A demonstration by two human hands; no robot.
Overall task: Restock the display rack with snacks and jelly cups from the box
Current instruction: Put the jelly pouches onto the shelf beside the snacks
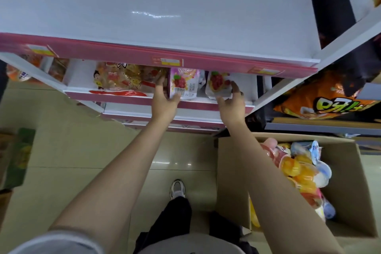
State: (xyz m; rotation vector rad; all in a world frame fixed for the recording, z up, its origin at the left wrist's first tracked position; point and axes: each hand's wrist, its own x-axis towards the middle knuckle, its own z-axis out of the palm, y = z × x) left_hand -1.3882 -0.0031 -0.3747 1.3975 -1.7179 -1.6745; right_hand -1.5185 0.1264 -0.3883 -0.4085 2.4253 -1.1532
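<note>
Both my arms reach into the second shelf of the white and pink display rack. My left hand holds the lower left edge of a pink snack bag with a red fruit picture, thumb under it. My right hand grips a second bag of the same kind, which is tilted, with fingers on its right side. Both bags stand on the shelf side by side. The open cardboard box sits on the floor at my right, with several jelly cups in orange, pink and white.
The bare white top shelf overhangs my hands. Yellow snack bags fill the shelf left of my left hand. A big orange chip bag lies on the neighbouring rack at right. A green carton stands on the floor at left.
</note>
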